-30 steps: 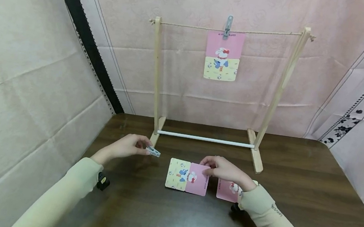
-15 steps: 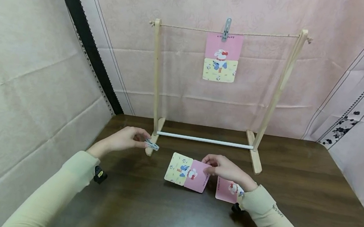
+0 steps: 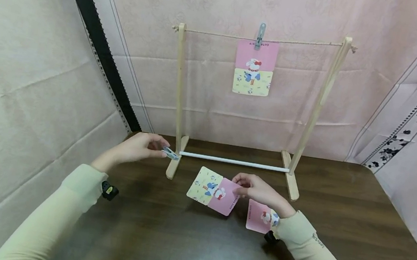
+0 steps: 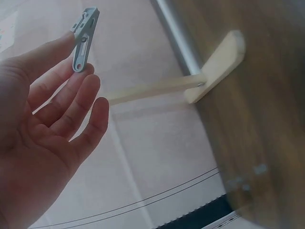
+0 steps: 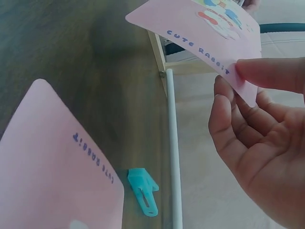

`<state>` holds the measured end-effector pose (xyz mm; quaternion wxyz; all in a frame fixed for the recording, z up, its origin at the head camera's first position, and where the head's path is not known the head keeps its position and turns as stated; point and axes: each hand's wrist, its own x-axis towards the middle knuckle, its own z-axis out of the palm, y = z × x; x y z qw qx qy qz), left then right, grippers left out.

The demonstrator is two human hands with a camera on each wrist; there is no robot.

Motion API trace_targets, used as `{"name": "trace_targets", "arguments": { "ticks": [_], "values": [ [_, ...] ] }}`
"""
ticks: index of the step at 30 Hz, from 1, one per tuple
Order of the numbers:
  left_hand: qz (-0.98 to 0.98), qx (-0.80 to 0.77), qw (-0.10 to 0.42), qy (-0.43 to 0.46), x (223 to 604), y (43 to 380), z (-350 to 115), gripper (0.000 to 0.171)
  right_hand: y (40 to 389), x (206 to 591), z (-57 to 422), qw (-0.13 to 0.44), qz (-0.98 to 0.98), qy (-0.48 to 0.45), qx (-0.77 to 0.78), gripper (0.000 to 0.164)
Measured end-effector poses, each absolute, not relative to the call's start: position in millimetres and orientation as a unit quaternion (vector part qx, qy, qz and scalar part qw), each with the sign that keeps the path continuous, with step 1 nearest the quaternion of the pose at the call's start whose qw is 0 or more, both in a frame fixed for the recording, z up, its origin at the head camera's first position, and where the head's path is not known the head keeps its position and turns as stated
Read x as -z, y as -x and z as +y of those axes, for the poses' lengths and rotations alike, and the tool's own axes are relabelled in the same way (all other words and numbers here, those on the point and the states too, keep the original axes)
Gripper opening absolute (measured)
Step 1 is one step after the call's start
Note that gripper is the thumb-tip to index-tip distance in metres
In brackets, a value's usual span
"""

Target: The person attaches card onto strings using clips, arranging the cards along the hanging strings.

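Note:
My left hand [image 3: 139, 146] pinches a grey-blue clothespin [image 4: 86, 40] between thumb and fingers, beside the left foot of a wooden rack [image 3: 176, 100]. In my right hand [image 3: 257, 191] is a pink and yellow rabbit card [image 3: 213, 190], pinched at a corner of its pink end and tilted above the table. A second rabbit card [image 3: 259, 216] lies under my right wrist, partly hidden by the sleeve. A third rabbit card [image 3: 253, 72] hangs from the rack's cord, held by another grey-blue clothespin [image 3: 260, 36].
A turquoise clothespin [image 5: 143, 192] lies on the table near the rack's white bar [image 3: 233, 161], seen in the right wrist view. The brown table [image 3: 164, 237] ends at a pale cloth backdrop [image 3: 210, 117]. More cloth hangs at both sides.
My left hand has moved up and left with the clothespin, toward the rack's left foot. My right hand has lifted the card's yellow end off the table and tilted it.

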<state>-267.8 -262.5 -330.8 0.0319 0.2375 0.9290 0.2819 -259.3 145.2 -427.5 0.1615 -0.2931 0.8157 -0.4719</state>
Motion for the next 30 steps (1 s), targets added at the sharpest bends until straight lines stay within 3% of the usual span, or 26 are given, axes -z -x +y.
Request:
{"name": "trace_targets", "arguments": {
  "ticks": [30],
  "values": [
    [0.93,-0.272,-0.039,-0.242,240.1,256.8,-257.1,0.04,263.6,390.8,137.8,0.104,0.798,0.268,0.53,0.017]
  ]
}}
